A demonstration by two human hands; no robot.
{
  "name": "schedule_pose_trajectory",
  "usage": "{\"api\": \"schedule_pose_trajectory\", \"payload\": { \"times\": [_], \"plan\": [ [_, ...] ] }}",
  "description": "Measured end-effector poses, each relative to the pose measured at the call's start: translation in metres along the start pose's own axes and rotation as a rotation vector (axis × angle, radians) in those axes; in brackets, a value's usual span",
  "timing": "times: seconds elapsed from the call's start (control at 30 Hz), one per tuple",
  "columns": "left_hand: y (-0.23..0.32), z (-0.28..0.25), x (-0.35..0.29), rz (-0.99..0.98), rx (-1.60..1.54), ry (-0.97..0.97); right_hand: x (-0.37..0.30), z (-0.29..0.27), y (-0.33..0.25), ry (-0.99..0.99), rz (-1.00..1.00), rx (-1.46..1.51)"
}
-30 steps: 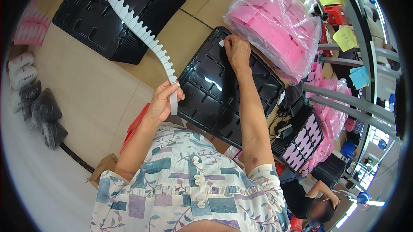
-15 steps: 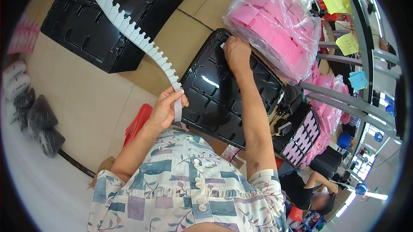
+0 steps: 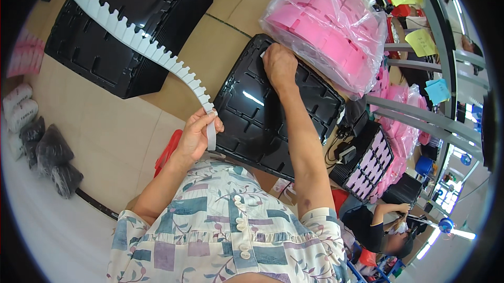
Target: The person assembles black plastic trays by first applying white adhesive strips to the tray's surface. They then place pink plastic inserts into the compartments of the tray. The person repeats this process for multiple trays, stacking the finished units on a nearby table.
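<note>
My left hand (image 3: 200, 132) pinches a long white notched strip (image 3: 139, 41) near one end. A short tail of it hangs below my fingers, and the rest curves away to the far left over a stack of black plastic trays. A black moulded plastic tray (image 3: 257, 120) lies in front of me. My right hand (image 3: 280, 66) is closed, knuckles up, at its far left corner. A small white bit (image 3: 262, 55) shows beside those fingers. Whether they grip it or press it on the tray is hidden.
The stack of black trays (image 3: 121, 47) stands far left. Pink curved sheets in clear plastic (image 3: 331, 26) lie beyond my right hand. A black crate with pink pieces (image 3: 370, 162) stands right, near metal rails (image 3: 420, 120). Dark bags (image 3: 55, 146) lie at left; a co-worker (image 3: 375, 225) is lower right.
The white strip's far part has swung left and lower across the tray stack. The whole view has shifted slightly. Both hands keep their places against the black tray.
</note>
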State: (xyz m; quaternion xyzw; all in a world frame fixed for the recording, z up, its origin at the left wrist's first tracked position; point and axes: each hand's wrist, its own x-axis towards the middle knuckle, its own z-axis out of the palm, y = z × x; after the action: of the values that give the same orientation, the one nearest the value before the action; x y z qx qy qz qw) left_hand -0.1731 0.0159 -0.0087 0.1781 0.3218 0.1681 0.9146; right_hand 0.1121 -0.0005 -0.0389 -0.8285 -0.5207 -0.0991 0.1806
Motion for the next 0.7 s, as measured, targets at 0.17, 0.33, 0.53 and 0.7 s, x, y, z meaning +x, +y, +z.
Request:
{"api": "schedule_pose_trajectory", "payload": {
  "times": [0.17, 0.33, 0.53, 0.7],
  "plan": [
    [-0.002, -0.001, 0.001, 0.021, 0.035, 0.033, -0.001, 0.006, 0.002, 0.021, -0.118, -0.127],
    [-0.003, 0.002, 0.001, 0.016, 0.026, 0.036, -0.015, -0.017, -0.008, -0.019, -0.453, 0.139],
    [0.002, 0.003, -0.007, -0.008, 0.016, 0.058, -0.071, -0.093, -0.047, -0.245, 0.298, 0.976],
    [0.011, 0.028, -0.016, -0.032, 0.276, 0.157, -0.136, -0.088, -0.045, -0.396, 0.789, 1.802]
  ]
}}
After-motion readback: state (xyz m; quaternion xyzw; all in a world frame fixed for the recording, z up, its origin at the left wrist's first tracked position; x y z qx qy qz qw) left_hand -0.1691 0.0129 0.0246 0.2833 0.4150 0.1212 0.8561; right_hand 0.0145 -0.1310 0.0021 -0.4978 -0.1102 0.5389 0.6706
